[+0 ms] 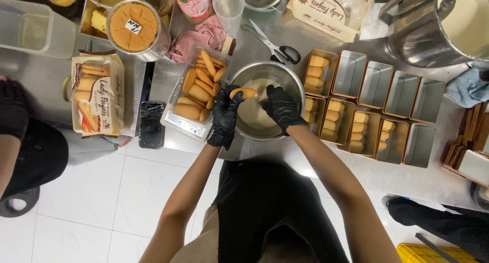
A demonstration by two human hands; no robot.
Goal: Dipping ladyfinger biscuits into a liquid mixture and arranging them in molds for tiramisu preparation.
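Golden sponge-finger biscuit (pixel 243 93) sits pinched in the black-gloved left hand (pixel 224 116) over the round steel bowl of pale liquid (pixel 249 118); the gloved right hand (pixel 281 107) hovers loosely open, holding nothing. Four copper-rimmed tins (pixel 357 130) are lined; five stand empty.

Ladyfinger biscuit (pixel 243 93): golden-tan, oblong with rounded ends; lies roughly level, long axis left to right, above the near-left rim of the bowl; its left end is pinched in black-gloved fingertips, the rest sticks out free over the liquid; steel mixing bowl (pixel 293 82): round, shiny, upright on the steel counter; holds a shallow pool of pale cream-coloured liquid, inner walls bare above it.
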